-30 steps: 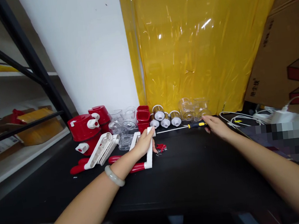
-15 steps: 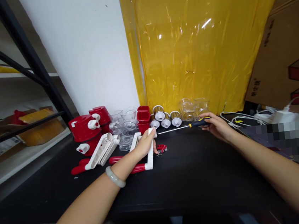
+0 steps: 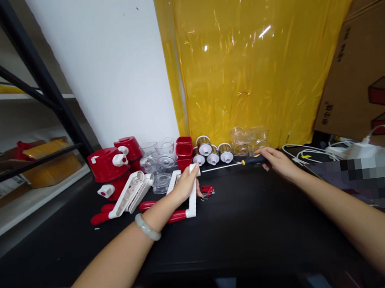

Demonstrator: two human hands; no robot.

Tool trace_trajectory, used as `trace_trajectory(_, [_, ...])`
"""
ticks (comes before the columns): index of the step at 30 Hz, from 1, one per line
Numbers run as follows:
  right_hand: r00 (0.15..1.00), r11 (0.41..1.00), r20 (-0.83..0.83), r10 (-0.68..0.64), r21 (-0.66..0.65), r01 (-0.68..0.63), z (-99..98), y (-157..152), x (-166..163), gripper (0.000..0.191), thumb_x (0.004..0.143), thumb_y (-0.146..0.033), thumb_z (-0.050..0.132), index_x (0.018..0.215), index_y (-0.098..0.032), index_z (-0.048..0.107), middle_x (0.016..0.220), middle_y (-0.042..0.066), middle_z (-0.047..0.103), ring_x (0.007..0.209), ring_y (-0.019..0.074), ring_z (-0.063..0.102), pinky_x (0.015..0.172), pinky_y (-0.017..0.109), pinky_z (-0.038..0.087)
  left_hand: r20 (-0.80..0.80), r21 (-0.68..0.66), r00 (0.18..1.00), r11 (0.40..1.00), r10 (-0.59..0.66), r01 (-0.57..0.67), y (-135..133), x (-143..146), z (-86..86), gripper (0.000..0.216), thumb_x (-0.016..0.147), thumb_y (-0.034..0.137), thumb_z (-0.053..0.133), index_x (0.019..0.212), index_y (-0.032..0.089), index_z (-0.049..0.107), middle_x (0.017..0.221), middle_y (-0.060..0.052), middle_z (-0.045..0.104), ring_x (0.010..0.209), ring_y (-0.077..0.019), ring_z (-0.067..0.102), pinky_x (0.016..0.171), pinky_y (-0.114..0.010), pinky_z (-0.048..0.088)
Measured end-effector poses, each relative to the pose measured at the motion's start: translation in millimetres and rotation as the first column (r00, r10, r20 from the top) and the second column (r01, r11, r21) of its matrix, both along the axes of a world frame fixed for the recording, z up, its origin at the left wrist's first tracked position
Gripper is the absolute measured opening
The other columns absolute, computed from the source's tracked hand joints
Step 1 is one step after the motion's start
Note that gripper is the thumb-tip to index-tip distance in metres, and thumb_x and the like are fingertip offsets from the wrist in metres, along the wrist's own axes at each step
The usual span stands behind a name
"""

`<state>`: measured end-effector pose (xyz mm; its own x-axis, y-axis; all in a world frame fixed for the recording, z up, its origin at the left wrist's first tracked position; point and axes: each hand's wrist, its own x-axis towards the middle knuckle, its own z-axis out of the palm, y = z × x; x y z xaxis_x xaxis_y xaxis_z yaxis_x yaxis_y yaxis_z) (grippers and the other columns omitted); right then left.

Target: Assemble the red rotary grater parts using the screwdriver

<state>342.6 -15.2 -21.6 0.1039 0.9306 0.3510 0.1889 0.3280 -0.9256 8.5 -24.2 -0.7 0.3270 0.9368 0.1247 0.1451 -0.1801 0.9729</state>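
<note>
My left hand [image 3: 185, 184] is closed around a white crank handle [image 3: 193, 202] with a red grip, near the middle of the black table. My right hand [image 3: 277, 162] grips the dark, yellow-marked handle of a screwdriver [image 3: 253, 160]. Its long shaft points left, and the tip is at the upper end of the white crank handle; whether it sits in a screw is too small to tell. Beside my left fingers lie small red parts [image 3: 207, 190] and some tiny screws [image 3: 203, 198]. A second white handle with a red grip lies partly under my left hand.
White handles with red grips [image 3: 129, 196] lie at left before red housings [image 3: 108, 164]. Along the back stand clear plastic parts [image 3: 160, 161], red containers [image 3: 184, 149] and metal grater drums [image 3: 225, 153]. White cables [image 3: 300, 153] and a power strip [image 3: 368, 153] are at right.
My right hand has shifted its fingers slightly on the screwdriver handle, and the handle has turned a little. My left hand keeps its hold on the crank handle.
</note>
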Motion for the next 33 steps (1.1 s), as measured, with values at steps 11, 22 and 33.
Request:
trace_trajectory(11, [0.969,0.995,-0.235,0.080,-0.040,-0.092,5.0,-7.1,-7.6,0.035,0.073,-0.047,0.071,0.100,-0.028,0.062,0.085,0.000,0.058,0.065,0.0121,0.056,0.061,0.029,0.052,0.020,-0.017,1.000,1.000,-0.007,0.007,5.3,-1.4,-3.6,0.053,0.083,0.075,0.045,0.086,0.023,0.037,0.044,0.008,0.052,0.036,-0.0166,0.058,0.036,-0.021,0.036])
trace_trajectory(22, [0.946,0.991,-0.299,0.121,-0.019,-0.133,15.5,-14.7,-8.5,0.031,0.065,-0.025,0.069,0.096,-0.028,0.064,0.089,0.000,0.058,0.077,0.0138,0.058,0.069,0.029,0.052,-0.043,-0.009,0.998,0.999,0.044,-0.044,-13.2,2.2,13.7,0.050,0.085,0.070,0.044,0.076,0.021,0.043,0.043,0.004,0.052,0.034,-0.0137,0.053,0.039,-0.023,0.038])
trace_trajectory(33, [0.991,0.999,0.132,-0.026,-0.022,0.030,4.2,-4.1,-1.8,0.049,0.077,-0.071,0.058,0.088,-0.023,0.061,0.062,-0.002,0.054,0.048,0.0129,0.051,0.050,0.029,0.044,-0.047,-0.006,0.997,0.998,0.068,-0.068,-8.9,1.3,10.9,0.048,0.087,0.068,0.043,0.076,0.021,0.044,0.043,0.004,0.051,0.035,-0.0143,0.054,0.038,-0.024,0.039])
